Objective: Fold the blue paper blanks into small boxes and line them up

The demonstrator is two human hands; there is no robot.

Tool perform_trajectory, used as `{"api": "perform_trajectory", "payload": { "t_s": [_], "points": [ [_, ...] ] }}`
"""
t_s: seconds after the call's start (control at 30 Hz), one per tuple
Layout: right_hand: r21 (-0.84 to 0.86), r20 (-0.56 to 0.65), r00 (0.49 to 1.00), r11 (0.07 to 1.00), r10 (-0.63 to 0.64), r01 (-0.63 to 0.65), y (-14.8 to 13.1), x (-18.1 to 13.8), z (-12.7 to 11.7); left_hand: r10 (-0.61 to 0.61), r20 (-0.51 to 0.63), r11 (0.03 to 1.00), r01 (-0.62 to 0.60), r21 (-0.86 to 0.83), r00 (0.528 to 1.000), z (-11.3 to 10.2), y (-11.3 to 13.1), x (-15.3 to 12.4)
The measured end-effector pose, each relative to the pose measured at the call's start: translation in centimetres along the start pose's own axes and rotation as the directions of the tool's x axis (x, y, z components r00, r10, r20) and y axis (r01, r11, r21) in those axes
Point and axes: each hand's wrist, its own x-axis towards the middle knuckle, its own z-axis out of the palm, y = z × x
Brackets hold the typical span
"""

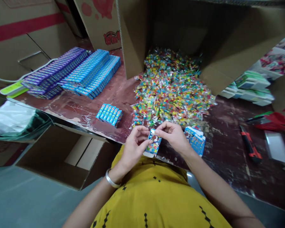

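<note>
My left hand [134, 146] and my right hand [172, 134] are both closed on one small blue printed carton [154, 145], held upright just above the table's near edge. My right fingertips pinch its top flap. Right behind my hands lies a big heap of colourful wrapped candies [172, 87], spilling from a tipped cardboard box [218, 34]. A short stack of flat blue cartons [196, 139] lies by my right wrist. A row of several filled blue cartons [110, 114] lies to the left of my hands.
Long rows of blue cartons [92, 74] and purple cartons [55, 71] fill the table's left. An open cardboard box [64, 155] stands below the table. A red utility knife [250, 146], red tape dispenser [272, 121] and green-white packs [250, 85] lie at the right.
</note>
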Motion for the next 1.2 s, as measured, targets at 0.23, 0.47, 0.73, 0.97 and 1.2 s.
{"api": "perform_trajectory", "payload": {
  "t_s": [0.23,0.47,0.73,0.97,1.2],
  "points": [
    [0.040,0.026,0.999,0.999,0.018,-0.019,0.1,0.6,-0.6,0.002,0.058,0.999,-0.005,0.054,0.998,-0.1,0.6,-0.1],
    [-0.145,0.053,0.988,0.978,-0.142,0.148,-0.4,-1.1,0.4,0.000,0.028,0.996,-0.003,0.093,1.000,-0.2,0.1,0.0],
    [-0.494,0.187,0.968,0.836,-0.167,0.240,1.1,1.1,0.3,-0.133,-0.194,0.989,0.143,0.037,0.972,-5.1,-1.4,-2.6],
    [-0.827,0.424,0.896,0.347,-0.134,0.443,1.1,5.0,5.4,-0.394,-0.159,0.913,0.367,-0.176,0.905,-10.2,-0.2,-6.1],
    [-0.883,0.394,0.916,0.242,-0.081,0.401,1.8,5.5,5.8,-0.358,-0.102,0.914,0.326,-0.242,0.928,-10.9,-0.4,-6.2]
  ]
}}
